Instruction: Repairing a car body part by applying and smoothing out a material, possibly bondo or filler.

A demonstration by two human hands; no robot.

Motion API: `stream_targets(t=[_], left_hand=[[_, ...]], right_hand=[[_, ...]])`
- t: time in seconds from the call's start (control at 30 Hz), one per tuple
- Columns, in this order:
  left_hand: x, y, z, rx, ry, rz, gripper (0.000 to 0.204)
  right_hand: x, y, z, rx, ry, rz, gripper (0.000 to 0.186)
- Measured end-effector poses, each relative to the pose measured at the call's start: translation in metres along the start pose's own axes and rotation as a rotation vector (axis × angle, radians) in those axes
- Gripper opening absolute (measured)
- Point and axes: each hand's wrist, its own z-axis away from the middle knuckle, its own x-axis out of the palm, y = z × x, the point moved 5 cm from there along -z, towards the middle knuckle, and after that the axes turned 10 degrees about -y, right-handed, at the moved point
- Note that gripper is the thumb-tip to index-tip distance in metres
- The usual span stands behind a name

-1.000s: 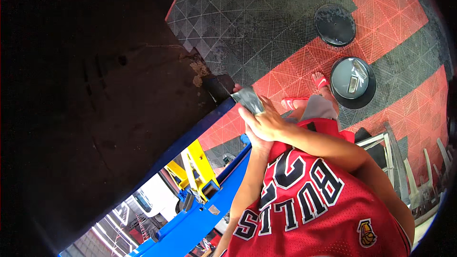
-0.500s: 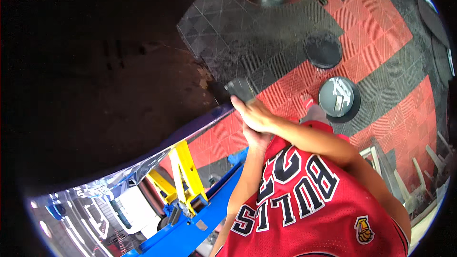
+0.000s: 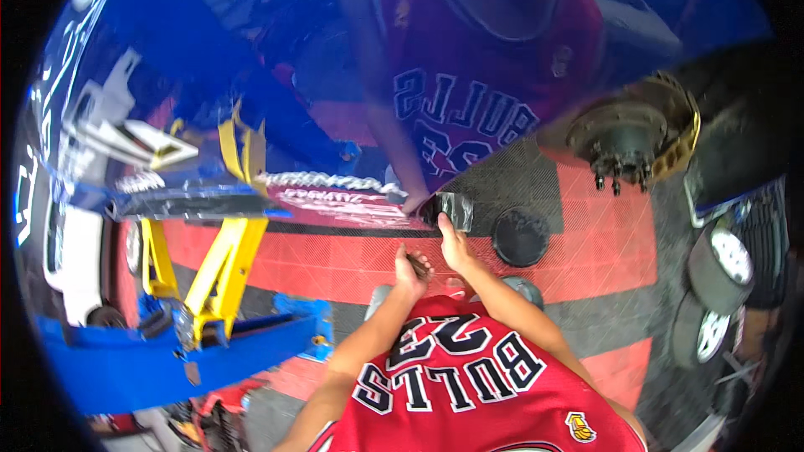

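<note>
A glossy blue car body panel [image 3: 293,50] fills the upper view and mirrors my red jersey. At its lower edge, my right hand [image 3: 455,249] grips a dark, flat piece with a shiny face [image 3: 455,211]; its exact kind is unclear. The piece is close to or touching the panel edge; I cannot tell which. My left hand [image 3: 411,273] is a little lower and to the left, apart from the panel. Its fingers are curled around a small, dark, slim thing that I cannot make out.
An exposed brake disc and hub [image 3: 624,134] stand at the upper right. A round black seat or lid [image 3: 520,236] is on the red and grey tiled floor. A yellow support [image 3: 219,276] and blue lift arm [image 3: 151,360] occupy the left. Wheels [image 3: 722,268] lie at right.
My view has swung up from beneath the dark underside to the blue panel. My hands, earlier together at the dark piece, are now apart, the left lower.
</note>
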Motion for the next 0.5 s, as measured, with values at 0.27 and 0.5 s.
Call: stream_targets(t=[0.27,0.5], left_hand=[[-0.015,0.007,-0.007,0.007,-0.015,0.081,0.045],[0.008,0.010,-0.009,-0.010,-0.049,0.022,0.046]], right_hand=[[0.006,0.006,-0.014,0.130,-0.222,0.308,0.058],[-0.008,0.024,-0.020,-0.345,0.106,0.126,0.059]])
